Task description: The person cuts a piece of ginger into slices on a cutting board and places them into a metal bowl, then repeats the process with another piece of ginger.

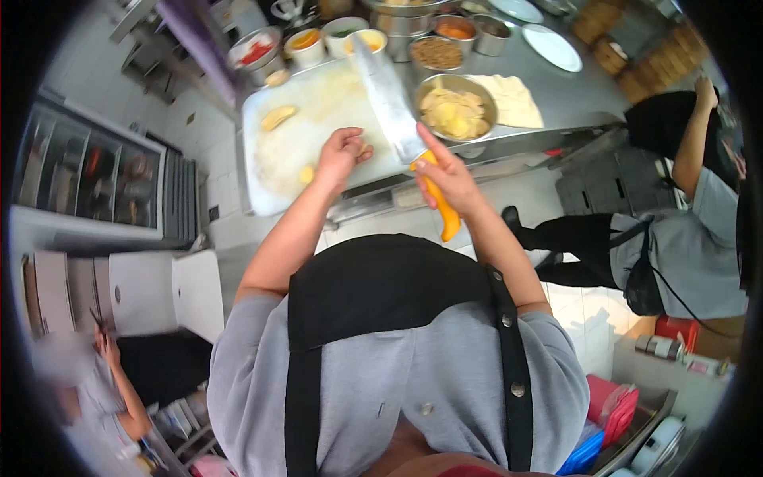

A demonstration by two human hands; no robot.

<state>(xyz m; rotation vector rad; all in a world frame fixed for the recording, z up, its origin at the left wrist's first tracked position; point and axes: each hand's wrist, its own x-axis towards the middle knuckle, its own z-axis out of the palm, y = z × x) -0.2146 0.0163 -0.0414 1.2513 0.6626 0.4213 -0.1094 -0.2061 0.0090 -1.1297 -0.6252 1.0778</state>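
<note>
My right hand (449, 176) grips the yellow handle of a large kitchen knife (389, 99), its broad blade pointing away from me over the right side of the white cutting board (318, 91). Over the board's near edge, my left hand (346, 155) is closed with curled fingers. A small tan bit shows at its fingertips, too small to name. On the board lie a pale yellow peeled piece (278, 118), which looks like ginger, and a smaller yellow piece (307, 174). Just right of the blade stands a metal bowl (490, 99) of thin pale yellow slices (453, 110).
Containers of chopped food line the board's far edge, including red pieces (256, 52) and brown mince (436, 54). A folded cloth (509, 99) and a white plate (551, 48) lie on the steel counter. One person (675, 246) stands at right, another (111, 381) at lower left.
</note>
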